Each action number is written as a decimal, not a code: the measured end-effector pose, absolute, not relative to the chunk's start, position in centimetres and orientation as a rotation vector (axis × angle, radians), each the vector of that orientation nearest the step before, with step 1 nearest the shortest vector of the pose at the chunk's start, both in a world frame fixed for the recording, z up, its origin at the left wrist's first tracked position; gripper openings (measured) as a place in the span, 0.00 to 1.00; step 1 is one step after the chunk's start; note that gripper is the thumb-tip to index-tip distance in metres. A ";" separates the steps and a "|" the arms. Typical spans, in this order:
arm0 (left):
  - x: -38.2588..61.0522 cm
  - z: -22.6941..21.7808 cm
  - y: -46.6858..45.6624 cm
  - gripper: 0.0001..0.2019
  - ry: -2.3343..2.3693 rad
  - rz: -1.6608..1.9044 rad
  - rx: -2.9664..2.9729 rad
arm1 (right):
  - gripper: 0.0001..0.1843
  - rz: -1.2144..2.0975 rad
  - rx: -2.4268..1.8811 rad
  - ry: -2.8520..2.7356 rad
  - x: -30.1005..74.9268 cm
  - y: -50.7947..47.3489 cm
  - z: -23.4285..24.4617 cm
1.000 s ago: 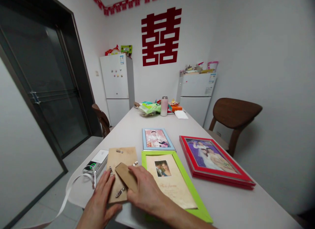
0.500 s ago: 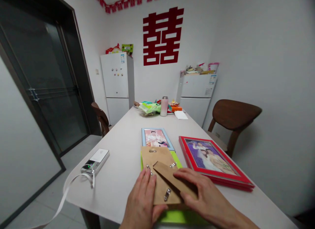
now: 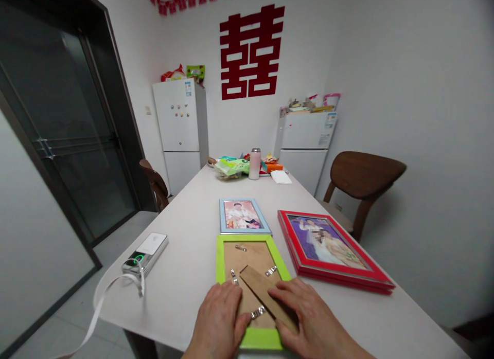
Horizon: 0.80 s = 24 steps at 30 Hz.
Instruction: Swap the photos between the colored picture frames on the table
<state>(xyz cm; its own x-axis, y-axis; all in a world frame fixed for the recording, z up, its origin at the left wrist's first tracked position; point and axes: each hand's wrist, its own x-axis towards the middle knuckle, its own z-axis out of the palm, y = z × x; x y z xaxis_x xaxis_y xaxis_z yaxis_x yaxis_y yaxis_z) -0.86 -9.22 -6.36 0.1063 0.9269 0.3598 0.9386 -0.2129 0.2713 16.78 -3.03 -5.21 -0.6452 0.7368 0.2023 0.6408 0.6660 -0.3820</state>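
Observation:
A lime-green photo frame (image 3: 266,339) lies face down near the front of the table, with a brown backing board (image 3: 247,252) sitting inside its rim. Metal turn clips are on the board. A narrow brown stand leg (image 3: 259,288) sticks up at a slant from its middle. My left hand (image 3: 221,318) rests with its fingers flat on the board's left side, the thumb near the lower clip. The fingers and thumb of my right hand (image 3: 309,313) are around the stand leg and at the board's right side.
A light-blue photo frame (image 3: 244,215) lies just beyond, face up. Red frames (image 3: 343,246) are stacked on the right. A silver device (image 3: 145,253) with a white strap is on the left. A pink bottle (image 3: 254,164) and snack bags (image 3: 232,167) stand at the far end.
The backing board, which lay over the green frame and covered its far rim, now sits within the rim. My hands have shifted slightly with it.

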 end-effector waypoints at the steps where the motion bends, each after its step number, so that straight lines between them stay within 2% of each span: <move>1: -0.9 -6.3 -9.1 0.11 -1.968 -0.731 -2.318 | 0.22 0.376 -1.085 -2.533 16.7 -2.9 -5.4; 5: -1.1 -6.7 -8.9 0.12 -1.981 -0.722 -2.320 | 0.21 0.328 -1.063 -2.495 16.6 -2.4 -5.8; 10: -2.1 -7.6 -9.4 0.27 -1.871 -0.658 -2.457 | 0.17 0.318 -1.064 -2.486 16.7 -1.0 -5.8; 13: -2.4 -7.9 -9.6 0.31 -1.850 -0.658 -2.483 | 0.17 0.202 -1.150 -2.489 16.2 0.2 -5.8; 18: -2.5 -8.0 -9.5 0.33 -1.837 -0.734 -2.476 | 0.13 0.069 -1.204 -2.506 15.3 1.2 -5.7; 24: -2.1 -7.5 -9.6 0.34 -1.925 -0.778 -2.470 | 0.12 0.128 -1.156 -2.493 15.6 0.6 -5.6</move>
